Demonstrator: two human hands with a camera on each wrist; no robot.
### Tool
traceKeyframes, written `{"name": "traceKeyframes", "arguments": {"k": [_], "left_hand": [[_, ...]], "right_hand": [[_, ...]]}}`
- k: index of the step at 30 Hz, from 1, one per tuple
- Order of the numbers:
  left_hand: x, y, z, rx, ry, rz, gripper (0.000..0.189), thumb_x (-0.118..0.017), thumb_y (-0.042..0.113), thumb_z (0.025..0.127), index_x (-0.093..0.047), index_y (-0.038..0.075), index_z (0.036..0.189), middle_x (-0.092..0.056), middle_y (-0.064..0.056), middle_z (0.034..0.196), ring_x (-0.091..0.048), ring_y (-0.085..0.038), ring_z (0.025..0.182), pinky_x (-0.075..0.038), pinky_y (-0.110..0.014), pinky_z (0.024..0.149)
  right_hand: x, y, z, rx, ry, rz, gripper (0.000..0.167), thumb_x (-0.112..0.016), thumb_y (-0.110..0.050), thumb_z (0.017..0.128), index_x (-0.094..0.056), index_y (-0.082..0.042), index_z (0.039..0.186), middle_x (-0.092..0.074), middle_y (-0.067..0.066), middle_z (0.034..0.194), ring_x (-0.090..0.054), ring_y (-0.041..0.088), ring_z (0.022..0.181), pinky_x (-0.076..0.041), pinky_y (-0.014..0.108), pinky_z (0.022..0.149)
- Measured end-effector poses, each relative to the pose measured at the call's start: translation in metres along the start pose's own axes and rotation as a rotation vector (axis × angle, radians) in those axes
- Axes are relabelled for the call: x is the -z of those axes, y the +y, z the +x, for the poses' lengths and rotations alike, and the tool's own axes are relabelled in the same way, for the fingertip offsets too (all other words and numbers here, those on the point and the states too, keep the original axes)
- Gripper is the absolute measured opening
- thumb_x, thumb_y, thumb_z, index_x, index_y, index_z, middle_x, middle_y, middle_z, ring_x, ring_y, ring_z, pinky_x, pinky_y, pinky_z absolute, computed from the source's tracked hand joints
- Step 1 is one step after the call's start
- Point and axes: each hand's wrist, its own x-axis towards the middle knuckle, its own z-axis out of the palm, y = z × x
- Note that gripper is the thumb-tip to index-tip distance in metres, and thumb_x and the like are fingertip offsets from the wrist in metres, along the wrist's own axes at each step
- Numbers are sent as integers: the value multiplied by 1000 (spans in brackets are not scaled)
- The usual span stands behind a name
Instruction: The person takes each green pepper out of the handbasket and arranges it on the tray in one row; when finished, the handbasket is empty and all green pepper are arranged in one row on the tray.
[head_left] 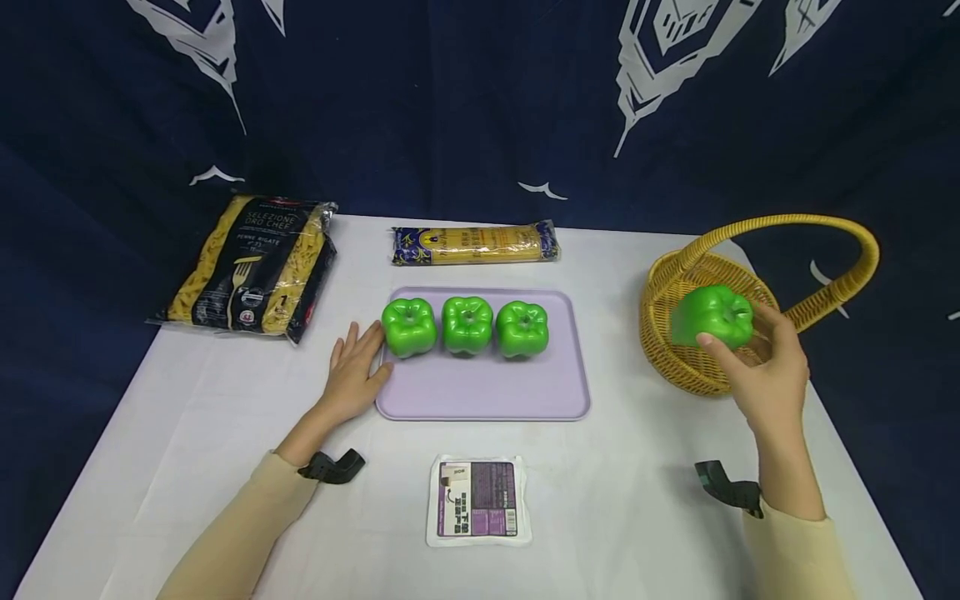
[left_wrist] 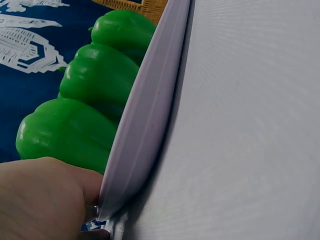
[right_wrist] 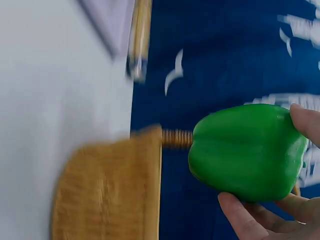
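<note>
Above the wicker basket (head_left: 660, 354), my right hand (head_left: 772, 379) holds a green bell pepper (head_left: 712, 317) between thumb and fingers. In the right wrist view, that bell pepper (right_wrist: 245, 152) is raised beyond the basket's rim, gripped at one end. Three more green bell peppers (head_left: 467, 325) stand in a row along the far half of the lilac tray (head_left: 483, 396). My left hand (head_left: 352, 375) rests at the tray's left edge with fingers extended, close to the leftmost pepper. In the left wrist view, the thumb touches the tray's rim (left_wrist: 142, 115).
A bag of penne (head_left: 251, 267) lies at the back left. Behind the tray is a pack of spaghetti (head_left: 476, 244). A flat white and purple packet (head_left: 478, 500) lies in front of the tray. The basket's tall handle (head_left: 795, 219) arches up and leans right.
</note>
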Motion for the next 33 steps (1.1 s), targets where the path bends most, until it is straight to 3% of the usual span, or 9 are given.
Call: {"name": "traceKeyframes", "arguments": {"k": [4, 10, 13, 20, 26, 33], "left_hand": [[1, -1, 0, -1, 9, 4, 64, -52, 16, 95, -29, -1, 152, -21, -21, 161, 2, -47, 149, 8, -61, 118], [-2, -1, 1, -4, 9, -7, 63, -52, 17, 96, -29, -1, 152, -21, -20, 161, 2, -46, 149, 8, -60, 118], [-5, 0, 2, -6, 8, -9, 63, -53, 17, 96, -30, -1, 151, -22, -20, 161, 2, -45, 150, 8, -60, 118], [-7, 2, 3, -7, 6, -6, 64, -53, 17, 95, -29, -1, 152, -22, -19, 161, 2, -45, 150, 8, -60, 118], [-7, 2, 3, -5, 5, -5, 64, -53, 17, 95, -29, 0, 152, -22, -19, 161, 2, -44, 150, 8, -60, 118], [-7, 3, 2, -2, 1, -5, 64, -52, 18, 96, -28, 0, 152, -22, -19, 161, 2, -44, 150, 9, -59, 118]], "right_hand": [[-23, -14, -14, 120, -81, 66, 74, -81, -12, 80, -45, -11, 145, -53, 12, 135, -58, 10, 108, -47, 3, 79], [-61, -21, -18, 214, -225, 119, 77, -81, -11, 79, -41, -1, 144, -50, 20, 139, -58, 33, 116, -51, 9, 82], [-75, -21, -18, 223, -284, 114, 77, -81, -15, 80, -39, 1, 143, -49, 22, 139, -57, 40, 119, -53, 14, 84], [-98, -18, -15, 211, -345, 100, 78, -82, -18, 80, -39, 4, 142, -49, 28, 137, -57, 46, 117, -55, 46, 90], [-109, -15, -15, 181, -395, 64, 79, -81, -23, 81, -39, 4, 142, -48, 29, 138, -57, 47, 117, -55, 48, 90], [-111, -14, -17, 193, -396, 62, 80, -82, -21, 80, -39, 5, 142, -48, 30, 136, -57, 48, 116, -56, 49, 89]]}}
